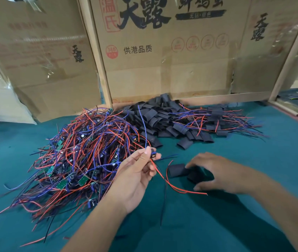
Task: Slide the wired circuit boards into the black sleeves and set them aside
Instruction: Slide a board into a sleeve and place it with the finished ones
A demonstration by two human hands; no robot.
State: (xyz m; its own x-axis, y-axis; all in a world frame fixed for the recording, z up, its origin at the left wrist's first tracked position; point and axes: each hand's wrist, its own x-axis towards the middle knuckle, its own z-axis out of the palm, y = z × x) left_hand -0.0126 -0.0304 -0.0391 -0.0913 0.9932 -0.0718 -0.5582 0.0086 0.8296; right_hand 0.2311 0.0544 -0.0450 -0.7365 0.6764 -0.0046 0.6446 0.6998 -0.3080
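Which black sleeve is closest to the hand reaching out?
The lone black sleeve lying flat on the green table, right under the right hand fingertips. All the other sleeves sit farther back in the sleeve pile by the cardboard boxes.

- Your 2 forearms enter from the bottom edge, both bare, with no sleeve, cuff or glove in view.
- Your left hand (pixel 137 176) wears no ring, and its wrist carries no watch or band.
- Your right hand (pixel 217 174) is just as plain: no ring, no strap, no tape.
- Your fingernails are short and unpainted where they show.
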